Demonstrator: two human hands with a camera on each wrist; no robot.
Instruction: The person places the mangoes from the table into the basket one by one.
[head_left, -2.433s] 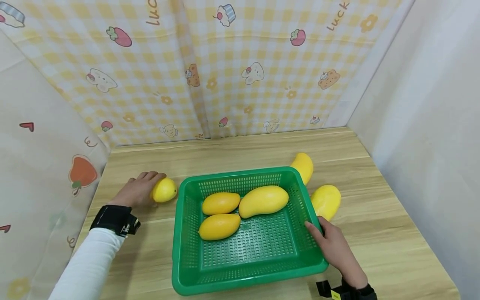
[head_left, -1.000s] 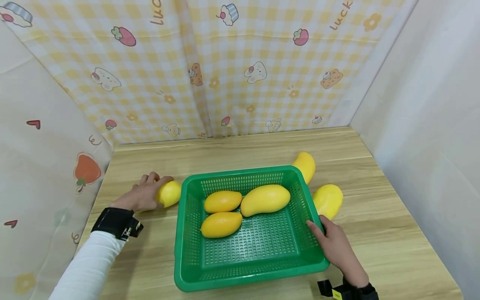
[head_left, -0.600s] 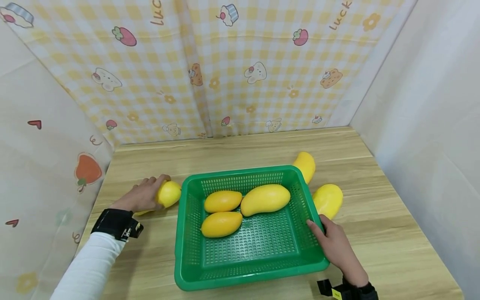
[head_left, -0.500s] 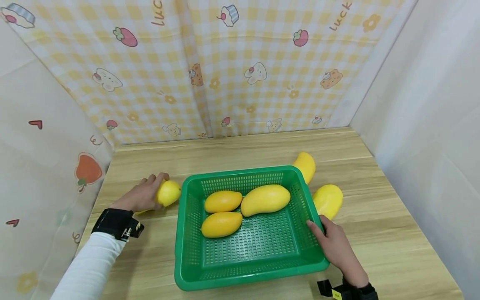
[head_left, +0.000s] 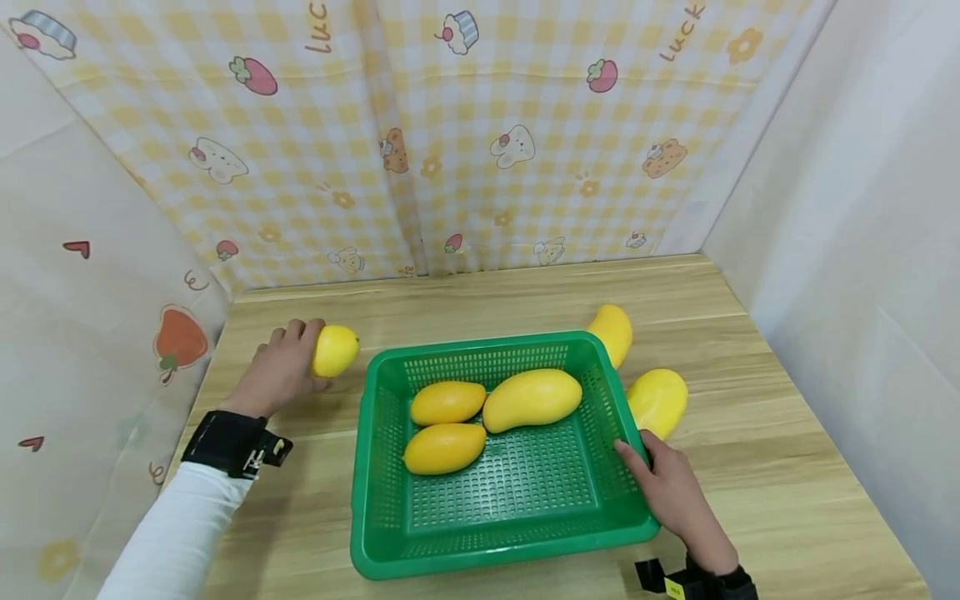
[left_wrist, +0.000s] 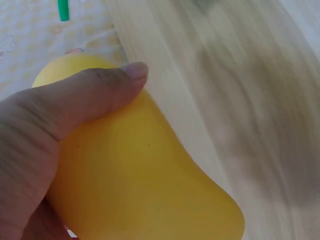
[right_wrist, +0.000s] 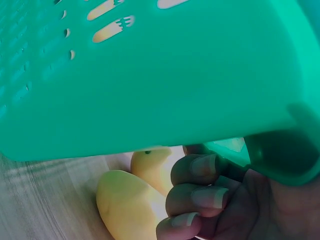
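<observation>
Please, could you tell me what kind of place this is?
Probably a small screened-off tabletop workspace: a wood-grain table, with a yellow-checkered cloth hanging behind it and pale sheets along both sides. The wider room is out of view.

Wood-grain tabletop [head_left: 757, 433] beneath green basket [head_left: 517, 496], two yellow mangoes [head_left: 658, 403] [head_left: 613, 335]

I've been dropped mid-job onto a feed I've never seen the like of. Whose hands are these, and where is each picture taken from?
There's no machine: a person works bare-handed. The wide picture comes from the head, looking forward and down; the two close-ups come from the left and right wrists.

The left hand holds a yellow fruit, mango-like in shape. The right hand grips the right side of a green basket with three similar fruits inside. Two more lie beyond that side on the wooden table.
</observation>
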